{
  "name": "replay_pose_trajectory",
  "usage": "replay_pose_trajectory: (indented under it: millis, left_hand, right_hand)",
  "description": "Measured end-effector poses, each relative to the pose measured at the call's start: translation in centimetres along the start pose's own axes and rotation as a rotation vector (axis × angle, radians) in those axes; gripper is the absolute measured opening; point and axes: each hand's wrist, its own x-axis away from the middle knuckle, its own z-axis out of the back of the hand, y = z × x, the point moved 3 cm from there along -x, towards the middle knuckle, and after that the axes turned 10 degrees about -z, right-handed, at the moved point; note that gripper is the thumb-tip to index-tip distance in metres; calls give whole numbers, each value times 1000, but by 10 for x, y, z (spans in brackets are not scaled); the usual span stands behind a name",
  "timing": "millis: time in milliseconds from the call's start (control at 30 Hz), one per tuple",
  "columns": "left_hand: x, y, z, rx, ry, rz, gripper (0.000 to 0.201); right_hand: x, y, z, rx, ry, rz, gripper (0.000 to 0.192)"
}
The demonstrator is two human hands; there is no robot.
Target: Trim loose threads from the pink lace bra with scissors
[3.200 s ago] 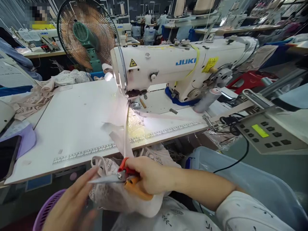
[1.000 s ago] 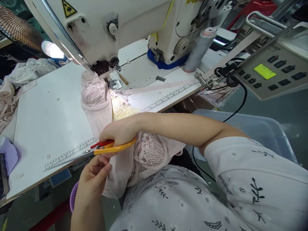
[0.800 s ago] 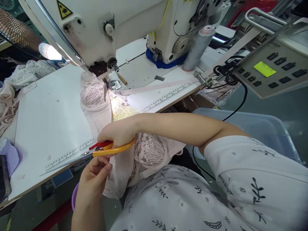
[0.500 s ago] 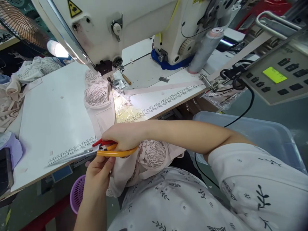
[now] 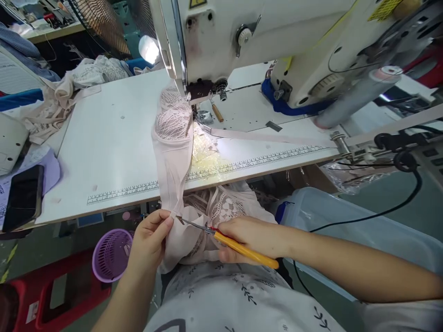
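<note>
Item: pale pink lace garment, draped from under the needle of the sewing machine, down across the counter and over its front edge into the lap at lower centre of the frame.

Handling, as judged: light, soft, limp, with no stiffness of its own; the lace panels look open and easily snagged. Best taken by pinching the plain band near its edge, keeping it taut for the blades.

Left hand: fingers pinched on the hanging band just below the counter edge. Right hand: fingers clenched around yellow-handled thread snips, the blade tips meeting the fabric just beside the left thumb.

Surroundings: purple basket at lower left, on the floor by a red stool; phone at the left edge; heap of similar pale garments at upper left; fan behind; translucent bin at right, crossed by a black cable.

Obstructions: the counter edge sits close above both hands; the upper part of the garment lies under the machine head.
</note>
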Motion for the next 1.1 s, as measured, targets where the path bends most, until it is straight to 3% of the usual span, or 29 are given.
replay_pose_trajectory:
  millis: [467, 700, 767, 933, 1100]
  left_hand:
    - [8, -4, -1, -53, -39, 45, 31]
    - [9, -2, 0, -86, -67, 32, 29]
    - [12, 2, -1, -113, -78, 15, 27]
    - [29, 10, -18, -302, -315, -142, 14]
    - [43, 8, -41, -281, -560, -183, 14]
  right_hand:
    - [-9, -23, 0, -4, 67, -86, 48]
    - [-16, -13, -13, -276, 107, -78, 36]
    - [-15, -9, -11, -295, 174, -80, 34]
    - [5, -18, 15, -302, 410, 57, 33]
    - [13, -28, 14, -481, 239, 153, 15]
